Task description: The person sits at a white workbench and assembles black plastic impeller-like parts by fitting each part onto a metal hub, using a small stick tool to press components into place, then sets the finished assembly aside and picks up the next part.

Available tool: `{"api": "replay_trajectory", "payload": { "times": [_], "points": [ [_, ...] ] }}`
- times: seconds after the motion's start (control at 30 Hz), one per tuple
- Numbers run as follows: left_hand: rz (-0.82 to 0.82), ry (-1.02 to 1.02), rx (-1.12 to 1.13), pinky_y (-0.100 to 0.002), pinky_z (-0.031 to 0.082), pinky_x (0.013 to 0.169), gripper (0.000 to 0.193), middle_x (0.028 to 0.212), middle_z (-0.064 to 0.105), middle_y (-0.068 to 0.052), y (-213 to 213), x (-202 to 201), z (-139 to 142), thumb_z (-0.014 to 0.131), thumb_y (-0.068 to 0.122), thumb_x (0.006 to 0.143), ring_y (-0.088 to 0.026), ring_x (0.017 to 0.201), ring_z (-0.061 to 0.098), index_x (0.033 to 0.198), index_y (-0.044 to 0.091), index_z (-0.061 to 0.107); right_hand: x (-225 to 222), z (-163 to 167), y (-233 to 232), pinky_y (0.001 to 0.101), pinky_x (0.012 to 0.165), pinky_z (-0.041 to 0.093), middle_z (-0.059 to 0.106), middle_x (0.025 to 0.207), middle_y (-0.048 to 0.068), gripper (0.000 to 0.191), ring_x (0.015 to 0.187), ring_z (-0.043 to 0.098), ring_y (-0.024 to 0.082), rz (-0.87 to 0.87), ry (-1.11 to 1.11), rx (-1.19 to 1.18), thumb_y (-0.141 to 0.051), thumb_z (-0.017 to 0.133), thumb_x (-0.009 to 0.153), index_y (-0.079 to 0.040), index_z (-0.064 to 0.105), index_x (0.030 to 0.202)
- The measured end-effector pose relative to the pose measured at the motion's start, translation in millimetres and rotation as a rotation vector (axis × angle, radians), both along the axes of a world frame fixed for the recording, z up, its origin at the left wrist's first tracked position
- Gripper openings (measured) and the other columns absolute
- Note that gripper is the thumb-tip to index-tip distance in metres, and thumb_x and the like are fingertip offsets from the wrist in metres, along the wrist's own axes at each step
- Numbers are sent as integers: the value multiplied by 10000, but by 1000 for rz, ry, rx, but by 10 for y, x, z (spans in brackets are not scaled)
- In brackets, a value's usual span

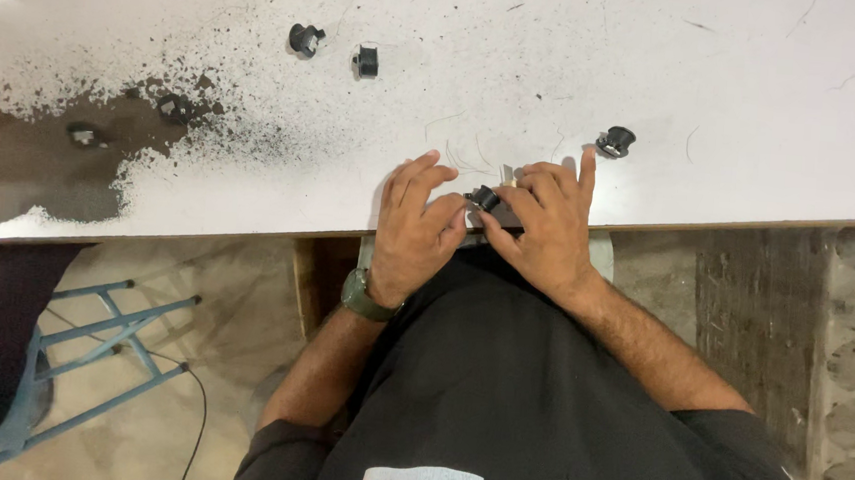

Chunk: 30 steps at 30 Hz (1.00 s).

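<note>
Where both hands meet, left hand (416, 231) and right hand (545, 228) fingers pinch a small black part (484, 198), seemingly, mostly hidden.

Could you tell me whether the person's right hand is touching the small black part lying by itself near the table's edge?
Apart. The head view shows bare white table between the right hand and the black part.

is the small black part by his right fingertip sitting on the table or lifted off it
On the table. The small black part rests on the white tabletop, just past the right hand; no fingers grip it.
</note>
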<state>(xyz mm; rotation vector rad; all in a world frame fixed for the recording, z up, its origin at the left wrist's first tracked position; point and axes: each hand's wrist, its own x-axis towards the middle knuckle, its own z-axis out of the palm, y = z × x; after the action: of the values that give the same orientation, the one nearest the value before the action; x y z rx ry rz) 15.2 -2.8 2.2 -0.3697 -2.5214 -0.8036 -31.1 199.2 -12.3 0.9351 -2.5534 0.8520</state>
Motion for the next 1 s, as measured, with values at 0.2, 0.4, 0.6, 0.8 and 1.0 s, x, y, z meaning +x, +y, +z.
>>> {"api": "replay_trajectory", "payload": {
  "times": [0.2, 0.4, 0.6, 0.8, 1.0],
  "points": [
    [-75, 43, -59, -449, 508, 1017, 200, 1255, 623, -104, 31, -29, 75, 804, 58, 828, -306, 1233, 583, 1015, 87, 741, -28, 38, 17, 674, 1263, 141, 581, 1086, 92, 355, 1228, 529, 308, 48, -5, 15, -216, 883, 801, -66, 729, 1084],
    [-43, -382, 386, -318, 540, 700, 97, 986, 684, -64, -6, -113, 172, 751, 78, 904, -164, 808, 646, 1001, 78, 743, -61, 68, 79, 672, 1258, 136, 582, 1099, 83, 360, 1242, 522, 301, 94, 11, 43, -225, 893, 812, -89, 723, 1098],
    [-105, -708, 676, -220, 476, 547, 60, 751, 696, -17, -76, -156, 112, 679, 76, 974, -36, 628, 603, 1000, 23, 691, -47, 101, 66, 669, 1255, 146, 585, 1059, 68, 315, 1221, 531, 294, 69, -8, 7, -208, 880, 813, -96, 738, 1071],
    [-116, -709, 757, -203, 493, 512, 41, 755, 712, -7, -49, -157, -19, 643, 47, 963, -17, 631, 640, 927, 28, 636, -64, 149, 85, 653, 1247, 141, 589, 1056, 66, 302, 1228, 532, 303, 62, -18, 18, -192, 861, 822, -98, 749, 1087],
    [-49, -549, 603, -249, 435, 482, 85, 716, 702, -50, 72, -126, -64, 683, 46, 933, -46, 579, 575, 889, 17, 617, 59, 105, 142, 631, 1277, 238, 586, 1028, 76, 284, 1190, 604, 300, 116, 22, -178, -10, 794, 865, -80, 710, 1127]
  ]
}}
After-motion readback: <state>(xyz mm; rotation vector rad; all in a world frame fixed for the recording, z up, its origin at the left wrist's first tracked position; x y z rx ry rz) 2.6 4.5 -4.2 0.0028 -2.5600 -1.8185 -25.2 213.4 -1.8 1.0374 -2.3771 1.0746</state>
